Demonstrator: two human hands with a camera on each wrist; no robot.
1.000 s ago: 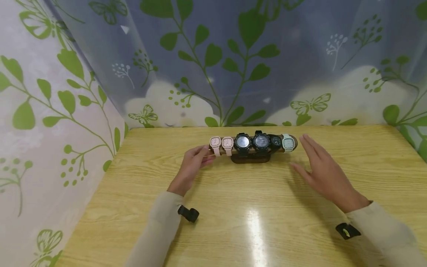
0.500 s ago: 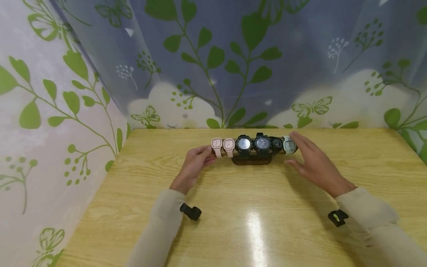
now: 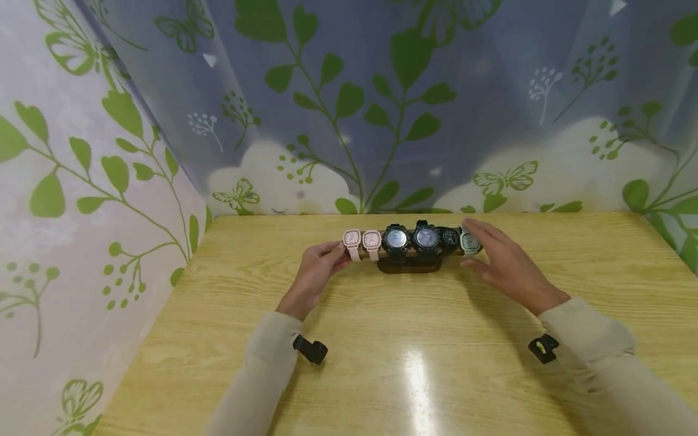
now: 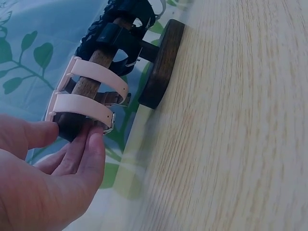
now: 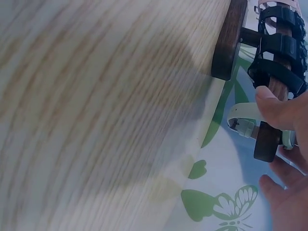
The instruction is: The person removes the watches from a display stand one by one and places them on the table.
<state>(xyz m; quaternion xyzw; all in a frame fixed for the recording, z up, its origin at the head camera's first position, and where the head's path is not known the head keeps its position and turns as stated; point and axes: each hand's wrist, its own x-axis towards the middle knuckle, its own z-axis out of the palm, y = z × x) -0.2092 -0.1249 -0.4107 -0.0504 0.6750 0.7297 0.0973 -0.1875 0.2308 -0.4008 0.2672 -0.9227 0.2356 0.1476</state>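
A dark wooden watch stand (image 3: 409, 265) stands near the table's back edge with several watches strapped along its bar. At its left end are two pink watches (image 3: 362, 240), the outer one beside my left hand (image 3: 314, 272). The thumb and fingers of that hand pinch the bar's end, as the left wrist view shows. Two large black digital watches (image 3: 411, 238) and a smaller black watch (image 3: 449, 237) follow. My right hand (image 3: 504, 263) reaches around the mint-green watch (image 3: 469, 241) at the right end, fingers extended over its far side, thumb below.
The pale wooden table (image 3: 354, 351) extends toward me. A curtain (image 3: 327, 109) printed with green leaves and butterflies hangs right behind it, and similar fabric (image 3: 98, 181) covers the left side. Each sleeve carries a small black wrist camera (image 3: 310, 349).
My right hand has moved left from beside the stand's end to around the mint-green watch, partly covering it. The left hand keeps its place at the bar's left end.
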